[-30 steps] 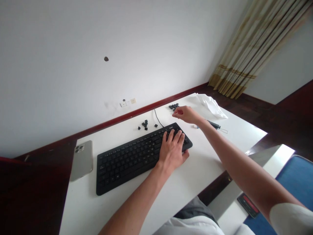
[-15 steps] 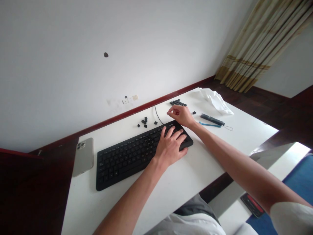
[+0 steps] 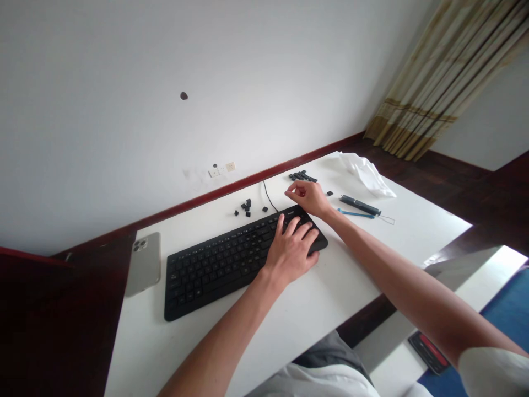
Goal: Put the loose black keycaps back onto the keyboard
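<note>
A black keyboard (image 3: 221,264) lies slantwise on the white table. My left hand (image 3: 289,252) rests over its right part with the fingers spread, hiding the keys beneath. Just beyond the keyboard's back right edge, my right hand (image 3: 309,197) is held with thumb and forefinger pinched together; whatever may be between them is too small to tell. Loose black keycaps (image 3: 247,207) are scattered behind the keyboard. Another cluster of keycaps (image 3: 303,176) lies behind my right hand, and a single keycap (image 3: 329,193) sits to its right.
A phone (image 3: 144,264) lies camera side up at the table's left edge. To the right are a dark pen-like tool (image 3: 360,204), a blue stick (image 3: 356,213), a thin wire loop (image 3: 387,220) and a white plastic bag (image 3: 366,173). The keyboard cable (image 3: 270,196) runs toward the wall.
The whole view has shifted slightly. Both hands keep nearly the same pose over the keyboard, the left spread and the right pinched.
</note>
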Available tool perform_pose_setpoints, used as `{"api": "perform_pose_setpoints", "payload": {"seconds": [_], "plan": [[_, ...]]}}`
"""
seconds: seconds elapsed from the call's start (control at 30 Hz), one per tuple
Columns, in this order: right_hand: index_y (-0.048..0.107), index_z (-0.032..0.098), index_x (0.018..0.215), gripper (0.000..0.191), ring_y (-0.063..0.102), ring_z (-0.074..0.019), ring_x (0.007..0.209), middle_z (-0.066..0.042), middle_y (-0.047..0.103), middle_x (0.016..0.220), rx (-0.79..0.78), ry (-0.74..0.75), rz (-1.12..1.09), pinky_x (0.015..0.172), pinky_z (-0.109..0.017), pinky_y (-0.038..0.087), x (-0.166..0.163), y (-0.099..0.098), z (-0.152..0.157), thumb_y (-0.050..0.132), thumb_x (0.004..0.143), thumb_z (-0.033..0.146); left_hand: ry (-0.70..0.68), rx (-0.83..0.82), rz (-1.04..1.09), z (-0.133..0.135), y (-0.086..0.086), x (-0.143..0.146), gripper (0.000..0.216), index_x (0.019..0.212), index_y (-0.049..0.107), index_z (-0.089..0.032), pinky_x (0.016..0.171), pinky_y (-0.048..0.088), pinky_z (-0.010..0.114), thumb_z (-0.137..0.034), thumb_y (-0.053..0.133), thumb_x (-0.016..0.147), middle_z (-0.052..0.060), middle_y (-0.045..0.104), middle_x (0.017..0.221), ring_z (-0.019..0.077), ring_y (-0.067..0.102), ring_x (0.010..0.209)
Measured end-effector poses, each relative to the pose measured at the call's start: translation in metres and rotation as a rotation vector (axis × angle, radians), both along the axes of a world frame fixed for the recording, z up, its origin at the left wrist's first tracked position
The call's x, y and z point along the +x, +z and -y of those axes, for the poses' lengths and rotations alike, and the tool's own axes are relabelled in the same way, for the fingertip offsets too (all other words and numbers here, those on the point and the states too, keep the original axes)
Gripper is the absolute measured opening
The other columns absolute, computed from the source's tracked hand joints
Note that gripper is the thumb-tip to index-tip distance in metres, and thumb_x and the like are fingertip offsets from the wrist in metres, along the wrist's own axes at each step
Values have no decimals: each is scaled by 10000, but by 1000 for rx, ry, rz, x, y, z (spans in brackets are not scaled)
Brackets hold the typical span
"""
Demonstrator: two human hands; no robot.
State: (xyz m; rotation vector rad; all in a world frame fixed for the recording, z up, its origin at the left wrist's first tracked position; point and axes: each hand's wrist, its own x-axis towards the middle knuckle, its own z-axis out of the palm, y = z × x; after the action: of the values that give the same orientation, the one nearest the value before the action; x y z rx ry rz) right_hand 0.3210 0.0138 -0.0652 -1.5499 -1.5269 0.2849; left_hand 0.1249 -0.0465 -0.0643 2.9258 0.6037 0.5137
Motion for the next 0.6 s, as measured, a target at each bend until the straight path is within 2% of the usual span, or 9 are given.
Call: {"api": "perform_pose_setpoints", "payload": {"seconds": [0.1, 0.17, 0.27, 0.37, 0.43, 0.6], "plan": [[694, 198, 798, 262, 395, -122, 555, 48, 492, 563, -4, 5, -11, 579, -293, 350, 0, 1, 1, 684, 879, 447, -19, 3, 8, -3, 5, -5, 419, 1360, 618, -226, 1280, 209, 607, -382, 639, 972, 65, 583, 1501, 327, 393, 1476], [689, 200, 792, 262, 390, -122, 557, 49, 481, 560, -3, -2, -14, 580, -294, 346, 0, 3, 2, 681, 881, 446, -52, -11, 20, -7, 15, -12, 378, 1334, 645, -231, 1282, 216, 570, -341, 632, 974, 56, 623, 1439, 303, 428, 1441], [680, 203, 781, 259, 376, -120, 560, 54, 462, 558, -4, -18, -17, 577, -293, 333, -1, 5, 4, 681, 882, 442, -86, -52, 26, -17, 34, -25, 231, 1105, 757, -246, 1245, 287, 471, -192, 587, 958, 19, 714, 1190, 236, 551, 1236], [674, 202, 785, 259, 369, -117, 563, 57, 458, 563, -10, -10, -24, 577, -292, 326, -1, 6, 4, 687, 879, 444, -96, -63, -43, -23, 46, -33, 241, 982, 801, -252, 1074, 421, 420, -154, 586, 933, 22, 713, 1044, 225, 569, 1071], [673, 200, 787, 264, 369, -117, 563, 58, 458, 563, -17, 1, -32, 575, -292, 324, -1, 6, 4, 689, 876, 448, -94, -47, -105, -24, 47, -34, 236, 958, 805, -241, 989, 442, 415, -151, 590, 924, 37, 702, 1013, 231, 563, 1027], [678, 198, 782, 253, 364, -115, 566, 61, 445, 560, -16, -10, -34, 575, -292, 320, -1, 5, 4, 694, 876, 433, -88, -15, -161, -20, 37, -31, 306, 1138, 775, -249, 927, 430, 415, -146, 569, 937, 51, 694, 1042, 243, 556, 1015]]}}
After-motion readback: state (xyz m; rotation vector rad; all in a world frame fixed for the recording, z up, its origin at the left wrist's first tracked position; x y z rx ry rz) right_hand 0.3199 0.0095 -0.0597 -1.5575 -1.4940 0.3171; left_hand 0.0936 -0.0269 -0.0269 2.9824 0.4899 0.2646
